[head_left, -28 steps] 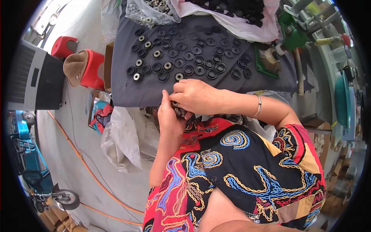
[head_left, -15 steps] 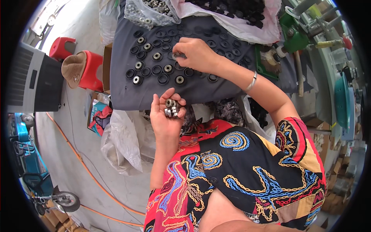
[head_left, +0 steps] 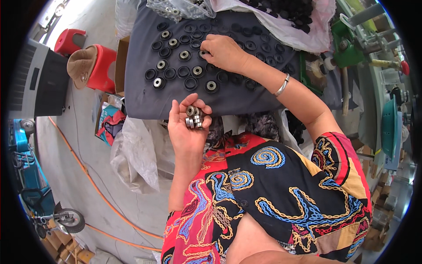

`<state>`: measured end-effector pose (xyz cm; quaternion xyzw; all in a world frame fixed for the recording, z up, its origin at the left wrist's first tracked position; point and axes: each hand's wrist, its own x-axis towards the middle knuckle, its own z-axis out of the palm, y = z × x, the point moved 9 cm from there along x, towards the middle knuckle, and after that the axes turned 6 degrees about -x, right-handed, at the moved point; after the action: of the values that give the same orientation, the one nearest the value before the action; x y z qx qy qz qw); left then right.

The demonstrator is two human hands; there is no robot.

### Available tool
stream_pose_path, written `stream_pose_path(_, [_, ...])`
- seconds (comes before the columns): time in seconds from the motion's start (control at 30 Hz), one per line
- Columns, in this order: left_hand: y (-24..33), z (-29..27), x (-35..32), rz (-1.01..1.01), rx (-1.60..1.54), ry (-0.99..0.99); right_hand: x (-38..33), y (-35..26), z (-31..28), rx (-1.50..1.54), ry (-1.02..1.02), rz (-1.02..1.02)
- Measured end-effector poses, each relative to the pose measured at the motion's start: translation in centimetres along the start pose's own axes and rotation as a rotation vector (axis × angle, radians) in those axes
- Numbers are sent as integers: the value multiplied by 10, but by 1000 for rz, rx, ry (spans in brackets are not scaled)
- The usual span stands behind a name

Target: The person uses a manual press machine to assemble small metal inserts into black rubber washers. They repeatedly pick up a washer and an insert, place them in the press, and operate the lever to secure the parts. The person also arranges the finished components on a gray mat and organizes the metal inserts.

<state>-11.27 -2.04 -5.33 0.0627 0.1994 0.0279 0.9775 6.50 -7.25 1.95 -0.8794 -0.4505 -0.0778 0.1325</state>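
My left hand (head_left: 187, 137) is cupped palm up near the front edge of the cloth-covered table, holding several small metal ball bearings (head_left: 194, 119). Over the table, the fingertips of my right hand (head_left: 225, 52) are pinched on one bearing (head_left: 203, 53), at a black ring among the rows. The fingers partly cover that spot, so I cannot tell whether the bearing sits inside the ring. Black rings (head_left: 190, 83) lie spread over the dark grey cloth (head_left: 145, 101). Some, mostly to the left of my right hand, have a bearing in the middle, such as this filled ring (head_left: 184, 56).
At the table's back are a clear plastic bag of bearings (head_left: 182, 9) and a white sack of black parts (head_left: 327, 26). A green machine (head_left: 345, 42) stands at the right. Red stools (head_left: 105, 66), one with a brown hat (head_left: 81, 68), and an orange hose (head_left: 85, 171) are on the left.
The view has shifted slightly, moving the table upward in the picture. My right hand's fingers have come down closer around the bearing at the ring. My left hand still cradles its bearings.
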Motion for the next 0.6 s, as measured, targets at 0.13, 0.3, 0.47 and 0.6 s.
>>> stream_pose_path(0.13, [-2,4,3,-9,53,17,0,-2,-1,-56,14,-30])
stream_pose_path(0.3, [-9,-6,9,-25,239,28,-41,-73,-46,-69,203,-304])
stream_pose_path(0.47, [-22,-8,1,-14,323,199,-84,-115,-24,210,-108,-379])
stream_pose_path(0.6, [-30,-17,1,-53,369,173,-100,-112,-21,250,-158,-374])
